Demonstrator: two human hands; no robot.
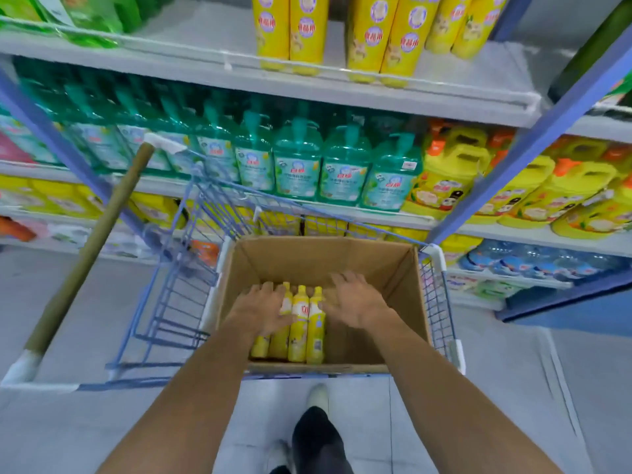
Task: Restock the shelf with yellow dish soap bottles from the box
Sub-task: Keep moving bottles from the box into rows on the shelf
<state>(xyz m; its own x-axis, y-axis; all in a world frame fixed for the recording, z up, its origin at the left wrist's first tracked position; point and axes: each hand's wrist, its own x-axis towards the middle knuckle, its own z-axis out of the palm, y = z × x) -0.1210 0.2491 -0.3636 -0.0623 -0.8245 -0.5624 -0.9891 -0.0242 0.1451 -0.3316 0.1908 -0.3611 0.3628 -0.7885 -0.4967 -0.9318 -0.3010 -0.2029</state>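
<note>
Head view, looking down: in the cardboard box, set inside a blue wire cart, four yellow dish soap bottles lying side by side, caps pointing away. Left hand laid across the leftmost ones, grip slack, fingers spread, touching rather than clasping. Right hand just beside the rightmost bottle, grip likewise loose, holding nothing. Higher up, on the top shelf, more tall yellow bottles; one level down, teal pump bottles.

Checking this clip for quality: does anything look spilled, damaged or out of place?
No spill or damage shows. One oddity: a brown pole slants along the left of the blue cart, unlike its wire frame; I cannot tell whether it belongs there.
</note>
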